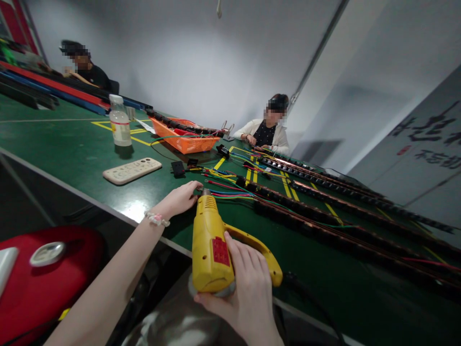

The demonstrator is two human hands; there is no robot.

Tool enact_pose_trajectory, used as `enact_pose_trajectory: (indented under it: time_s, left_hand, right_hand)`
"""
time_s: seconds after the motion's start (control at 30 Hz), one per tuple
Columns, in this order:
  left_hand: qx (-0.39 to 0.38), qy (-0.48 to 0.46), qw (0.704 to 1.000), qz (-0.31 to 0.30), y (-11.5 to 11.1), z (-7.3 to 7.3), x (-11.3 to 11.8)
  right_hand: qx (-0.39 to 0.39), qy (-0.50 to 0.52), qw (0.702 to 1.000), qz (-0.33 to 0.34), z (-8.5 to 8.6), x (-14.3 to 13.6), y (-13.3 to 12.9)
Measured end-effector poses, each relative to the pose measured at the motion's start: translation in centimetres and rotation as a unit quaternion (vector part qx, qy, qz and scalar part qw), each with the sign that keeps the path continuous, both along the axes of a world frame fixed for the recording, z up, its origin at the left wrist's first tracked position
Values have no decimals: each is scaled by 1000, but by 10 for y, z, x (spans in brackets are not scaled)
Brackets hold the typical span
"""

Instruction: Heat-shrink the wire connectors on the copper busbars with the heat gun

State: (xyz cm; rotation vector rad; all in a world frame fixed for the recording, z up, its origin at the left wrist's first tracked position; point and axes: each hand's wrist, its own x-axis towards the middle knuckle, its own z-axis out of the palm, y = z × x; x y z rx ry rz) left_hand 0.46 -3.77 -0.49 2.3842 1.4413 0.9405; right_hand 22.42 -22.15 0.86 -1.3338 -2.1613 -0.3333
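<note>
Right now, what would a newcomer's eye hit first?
The bright yellow heat gun in the front centre, held by the right hand, its nozzle beside the left hand at the near table edge. Next, the orange basket farther back on the green table, with dark harnesses lying across it. Then the rounded red surface at lower left, below the table edge.

Only thing I can make out is 不忘 in the small lettering (427, 154) on the right-hand wall (385, 166); bigger characters (420, 127) too blurry.
</note>
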Motion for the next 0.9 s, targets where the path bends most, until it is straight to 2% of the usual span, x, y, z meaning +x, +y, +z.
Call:
enact_pose_trajectory:
  time_s: [0.2,0.63,0.9]
  left_hand:
    - [7,15,1000,-8,0,0,0]
    - [7,14,1000,-14,-2,3,-1]
    - [-13,11,1000,-2,-5,7,0]
  right_hand:
    - [25,-19,999,6,-3,10,0]
    - [89,-46,995,-24,-2,55,-2]
    - [128,-59,986,-85,-8,87,1]
